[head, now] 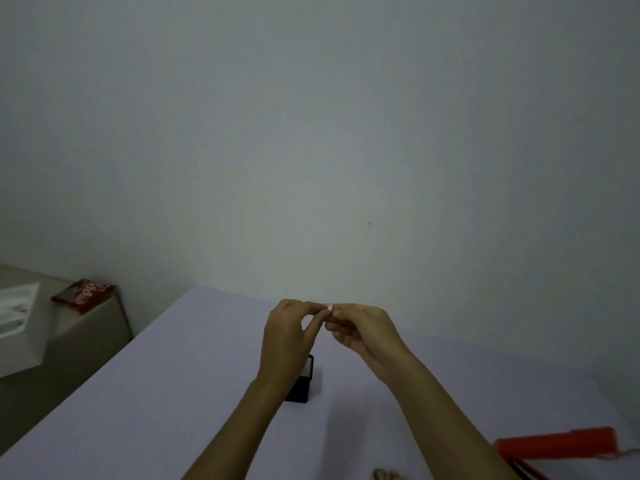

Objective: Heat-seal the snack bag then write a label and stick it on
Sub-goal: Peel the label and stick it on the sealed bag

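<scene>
Above lavender table (pixel 173 393), left hand (pixel 289 336) and right hand (pixel 363 332) pinch together one small label (pixel 329 307); better to peel slowly, keeping it flat.

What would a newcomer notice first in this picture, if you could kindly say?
First, the two hands raised at centre: the left hand and right hand meet fingertip to fingertip, pinching a small pale piece over the lilac table. Next, the red sealer at the table's lower right, and a small black box partly hidden behind the left wrist.
</scene>
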A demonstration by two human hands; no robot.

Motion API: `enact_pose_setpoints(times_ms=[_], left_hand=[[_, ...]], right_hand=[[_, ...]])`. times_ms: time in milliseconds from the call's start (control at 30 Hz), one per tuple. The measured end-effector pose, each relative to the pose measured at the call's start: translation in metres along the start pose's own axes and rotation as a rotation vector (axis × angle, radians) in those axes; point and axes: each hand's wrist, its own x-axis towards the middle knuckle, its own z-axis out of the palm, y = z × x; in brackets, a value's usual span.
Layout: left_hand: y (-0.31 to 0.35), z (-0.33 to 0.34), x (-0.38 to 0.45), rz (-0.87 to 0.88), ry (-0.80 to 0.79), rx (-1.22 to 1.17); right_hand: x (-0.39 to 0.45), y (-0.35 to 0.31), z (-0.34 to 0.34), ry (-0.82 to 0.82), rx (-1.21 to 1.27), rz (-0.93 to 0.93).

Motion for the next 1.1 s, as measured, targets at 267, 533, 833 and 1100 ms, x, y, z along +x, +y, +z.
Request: enact_pose_setpoints(times_ms=[267, 533, 833, 1100], left_hand=[[0.046, -0.004, -0.036, -0.001, 0.012, 0.076], [0.076, -0.003, -0.061, 0.023, 0.034, 0.163], [0.088, -0.004, -0.067, -0.076, 0.009, 0.126], [0.070, -0.012, -0.070, -0.334, 0.025, -0.065]], right_hand=[[-0.050, 0.004, -0.024, -0.040, -0.096, -0.069], [-0.079, 0.004, -0.037, -0.029, -0.181, -0.126], [-0.090, 0.003, -0.042, -0.022, -0.230, -0.130], [-0.076, 0.024, -0.054, 0.047, -0.129, 0.004]])
